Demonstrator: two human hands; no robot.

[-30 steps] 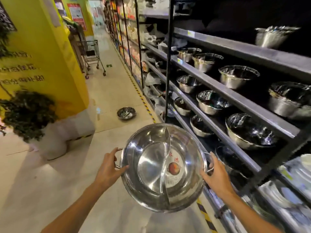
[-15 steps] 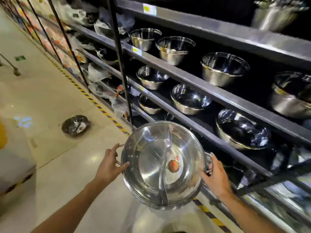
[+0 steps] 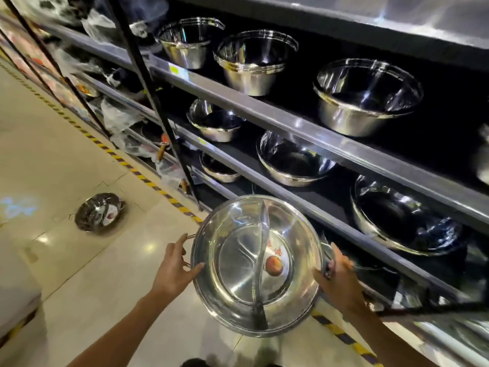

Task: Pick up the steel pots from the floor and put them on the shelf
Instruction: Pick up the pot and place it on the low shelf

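The round label [image 3: 275,262] on the bottom of the divided steel pot [image 3: 258,264] carries a few red characters above a reddish picture, too blurred to read. A yellow-green price tag [image 3: 177,71] sits on the shelf rail [image 3: 264,109] above that pot; its print is illegible. The pot on the floor [image 3: 99,211] bears a similar unreadable sticker.

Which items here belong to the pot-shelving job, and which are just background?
Job:
divided steel pot, held by left hand and right hand
second pot on the floor
shelf

Background:
steel bowls already shelved
plastic-wrapped goods
striped floor tape
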